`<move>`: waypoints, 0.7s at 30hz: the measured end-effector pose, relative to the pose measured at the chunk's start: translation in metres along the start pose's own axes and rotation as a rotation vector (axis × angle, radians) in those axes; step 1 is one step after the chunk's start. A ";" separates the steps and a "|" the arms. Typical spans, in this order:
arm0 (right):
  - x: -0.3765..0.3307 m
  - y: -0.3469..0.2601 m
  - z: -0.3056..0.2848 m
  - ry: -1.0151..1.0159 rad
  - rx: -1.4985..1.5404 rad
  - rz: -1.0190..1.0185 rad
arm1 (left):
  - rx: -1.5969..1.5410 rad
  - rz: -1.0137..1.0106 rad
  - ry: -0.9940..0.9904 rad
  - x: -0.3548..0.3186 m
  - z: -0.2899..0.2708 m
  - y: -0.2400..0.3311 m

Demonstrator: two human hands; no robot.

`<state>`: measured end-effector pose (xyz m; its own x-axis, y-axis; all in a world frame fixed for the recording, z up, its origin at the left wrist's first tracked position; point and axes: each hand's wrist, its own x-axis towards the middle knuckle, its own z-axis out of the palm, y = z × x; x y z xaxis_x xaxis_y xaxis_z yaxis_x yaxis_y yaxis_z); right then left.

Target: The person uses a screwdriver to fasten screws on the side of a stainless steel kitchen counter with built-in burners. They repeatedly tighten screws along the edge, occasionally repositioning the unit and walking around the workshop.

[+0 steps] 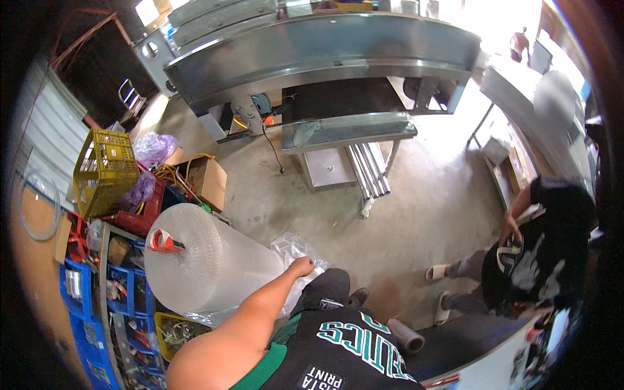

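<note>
A large roll of bubble wrap [224,260] stands beside me at the left. From it a loose clear sheet end [291,246] hangs near my legs. My left hand [302,267] is closed at the edge of that sheet, with crumpled plastic showing around the fingers. On the roll's round end rests a red and white tape dispenser [165,242]. My right hand is out of the picture. A cardboard tube [406,335] lies low on the right of my body.
Another person [539,253] bends over at the right. A steel table [351,135] with metal tubes [369,171] stands ahead. Left are a yellow crate [107,170], a cardboard box [210,182] and blue parts bins [79,292]. A long metal bench [325,58] spans the back.
</note>
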<state>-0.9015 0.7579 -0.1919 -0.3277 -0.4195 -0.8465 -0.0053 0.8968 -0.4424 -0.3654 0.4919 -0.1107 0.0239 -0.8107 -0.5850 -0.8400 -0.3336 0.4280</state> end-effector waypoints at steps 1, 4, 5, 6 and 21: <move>0.005 -0.025 -0.008 -0.016 0.017 -0.003 | -0.038 -0.017 0.052 0.002 -0.004 0.001; 0.019 -0.099 -0.029 -0.056 0.122 -0.011 | -0.063 -0.076 0.082 0.007 -0.014 0.003; 0.024 -0.121 -0.031 -0.012 0.127 0.030 | -0.057 -0.107 0.075 0.011 -0.019 0.005; 0.029 -0.139 -0.032 -0.022 0.218 0.062 | -0.081 -0.104 0.137 0.016 -0.024 0.007; 0.121 -0.305 0.104 -0.022 -0.194 -0.092 | -0.198 0.075 0.857 0.312 -0.326 0.116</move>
<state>-0.8413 0.4193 -0.1898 -0.2965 -0.5015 -0.8127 -0.2164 0.8642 -0.4543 -0.2783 0.0434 -0.0195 0.4373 -0.8893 0.1337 -0.7485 -0.2776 0.6022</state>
